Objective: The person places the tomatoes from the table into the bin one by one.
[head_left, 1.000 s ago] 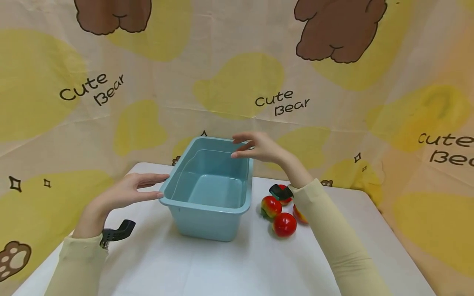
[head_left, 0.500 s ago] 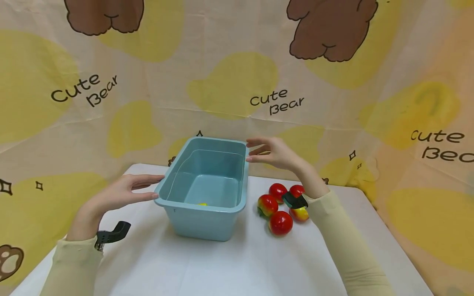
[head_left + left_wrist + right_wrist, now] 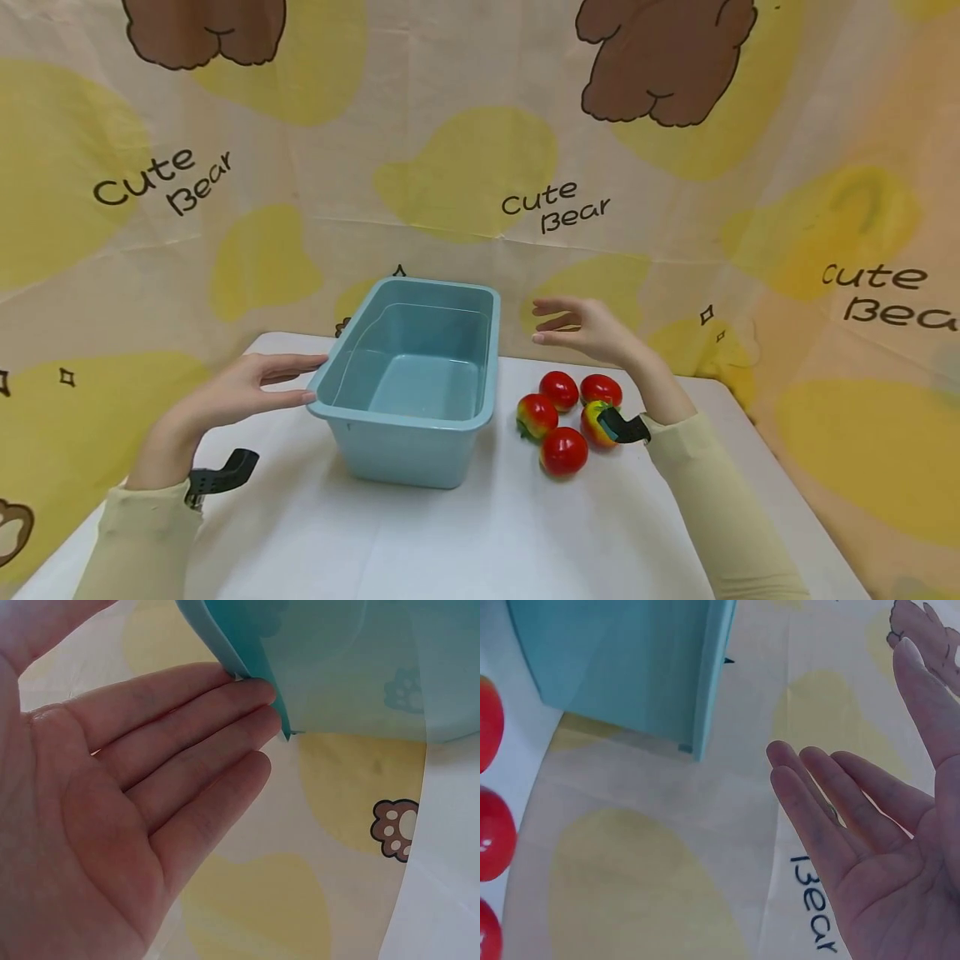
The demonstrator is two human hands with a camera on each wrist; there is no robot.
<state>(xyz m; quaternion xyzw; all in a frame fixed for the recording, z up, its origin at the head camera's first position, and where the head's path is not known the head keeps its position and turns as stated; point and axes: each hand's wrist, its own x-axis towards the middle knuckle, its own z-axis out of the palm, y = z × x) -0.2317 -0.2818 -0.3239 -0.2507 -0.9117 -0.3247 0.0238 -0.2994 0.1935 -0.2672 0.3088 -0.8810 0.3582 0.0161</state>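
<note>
Blue tub (image 3: 401,454) stands beside five fruits (image 3: 564,452), before printed cloth (image 3: 450,167).

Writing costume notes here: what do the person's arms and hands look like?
The left sleeve and right sleeve are plain pale yellow. There is a bent black left wrist attachment and a similar right wrist attachment. The left hand and right hand are gloveless.

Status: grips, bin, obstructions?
Left grip open, fingertips at bin rim. Right grip open, holding nothing, right of bin. Bin upright on table, five tomato-like fruits to its right. No obstruction seen between right grip and fruits.
</note>
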